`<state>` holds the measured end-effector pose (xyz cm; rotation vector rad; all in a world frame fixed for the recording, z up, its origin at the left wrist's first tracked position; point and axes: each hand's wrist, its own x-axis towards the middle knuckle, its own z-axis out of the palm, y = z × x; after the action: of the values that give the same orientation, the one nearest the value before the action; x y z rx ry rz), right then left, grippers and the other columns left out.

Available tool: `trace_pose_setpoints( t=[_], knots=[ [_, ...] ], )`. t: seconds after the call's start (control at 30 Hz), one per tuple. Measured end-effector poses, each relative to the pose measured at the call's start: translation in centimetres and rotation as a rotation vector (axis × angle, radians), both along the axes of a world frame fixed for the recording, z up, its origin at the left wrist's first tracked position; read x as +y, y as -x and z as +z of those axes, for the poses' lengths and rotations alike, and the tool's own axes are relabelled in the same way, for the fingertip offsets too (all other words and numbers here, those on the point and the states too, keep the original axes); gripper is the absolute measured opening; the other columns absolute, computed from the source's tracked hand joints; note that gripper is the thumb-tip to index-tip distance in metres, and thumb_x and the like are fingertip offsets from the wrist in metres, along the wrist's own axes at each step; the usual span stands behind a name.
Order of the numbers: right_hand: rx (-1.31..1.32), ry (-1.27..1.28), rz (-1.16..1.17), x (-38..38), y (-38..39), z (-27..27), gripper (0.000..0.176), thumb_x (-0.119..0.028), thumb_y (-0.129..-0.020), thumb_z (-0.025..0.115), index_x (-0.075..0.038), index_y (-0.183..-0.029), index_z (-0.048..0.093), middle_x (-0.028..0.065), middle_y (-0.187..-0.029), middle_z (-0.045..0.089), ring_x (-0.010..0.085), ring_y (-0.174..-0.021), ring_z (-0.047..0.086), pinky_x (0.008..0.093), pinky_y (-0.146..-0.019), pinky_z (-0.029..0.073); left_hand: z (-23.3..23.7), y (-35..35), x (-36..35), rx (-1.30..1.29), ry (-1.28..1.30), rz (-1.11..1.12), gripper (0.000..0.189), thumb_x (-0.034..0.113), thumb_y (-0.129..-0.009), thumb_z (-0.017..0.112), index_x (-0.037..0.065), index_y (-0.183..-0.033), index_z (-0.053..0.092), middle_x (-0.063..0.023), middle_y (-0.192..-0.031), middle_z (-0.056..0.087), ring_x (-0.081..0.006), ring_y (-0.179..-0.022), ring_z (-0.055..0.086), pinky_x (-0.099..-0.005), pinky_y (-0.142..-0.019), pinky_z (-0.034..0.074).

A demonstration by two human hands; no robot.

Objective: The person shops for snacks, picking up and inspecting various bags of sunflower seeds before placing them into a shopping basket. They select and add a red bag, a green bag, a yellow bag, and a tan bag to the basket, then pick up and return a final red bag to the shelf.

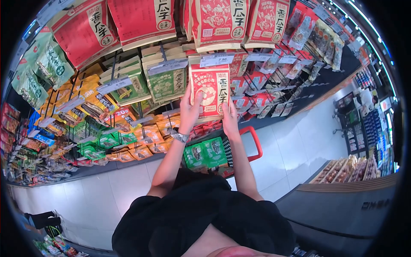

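A red and cream snack bag [209, 92] is held upright between both hands in front of the hanging shelf. My left hand [189, 109] grips its left side, thumb on the front; a silver watch [179, 135] is on that wrist. On the right edge, my right hand [230, 118] holds the bag with its fingers partly behind it. The bag's top edge lies near a price tag [217, 60]. Green bags [167, 81] hang just to the left. Below my hands is a basket with a red handle [258, 145], holding green bags [206, 153].
Large red bags [220, 23] hang above. Orange bags [96, 100] and more snacks fill the rack at left. Small packets [302, 32] hang at right. A dark counter [338, 205] stands at lower right, beside the tiled floor [284, 147]. A person [43, 219] is partly visible at lower left.
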<state>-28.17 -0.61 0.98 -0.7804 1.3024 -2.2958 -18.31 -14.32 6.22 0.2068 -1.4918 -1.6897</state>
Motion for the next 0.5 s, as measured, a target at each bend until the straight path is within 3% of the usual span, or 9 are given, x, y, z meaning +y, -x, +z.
trace_pose_setpoints(
  t=[0.43, 0.5],
  knots=[
    [-0.052, -0.015, 0.002, 0.0, 0.2, 2.1, 0.050, -0.023, -0.113, 0.055, -0.001, -0.157, 0.045, 0.0062, -0.141, 0.063, 0.0099, -0.122, 0.060, 0.0285, -0.103, 0.050, 0.6, 0.6, 0.0, -0.072, -0.071, -0.008, 0.059, 0.020, -0.111, 0.061, 0.002, -0.163, 0.038, -0.0050, -0.137, 0.066, -0.0073, -0.113, 0.062, -0.0268, -0.096, 0.053],
    [0.007, -0.036, -0.071, -0.4, 0.7, 1.1, 0.053, -0.023, -0.112, 0.057, -0.002, -0.159, 0.044, 0.0067, -0.141, 0.063, 0.0094, -0.122, 0.060, 0.0279, -0.102, 0.050, 0.7, -0.1, 0.6, -0.157, -0.214, -0.015, 0.065, 0.020, -0.108, 0.064, 0.000, -0.163, 0.036, -0.0103, -0.135, 0.068, -0.0120, -0.115, 0.064, -0.0286, -0.100, 0.053]
  ],
)
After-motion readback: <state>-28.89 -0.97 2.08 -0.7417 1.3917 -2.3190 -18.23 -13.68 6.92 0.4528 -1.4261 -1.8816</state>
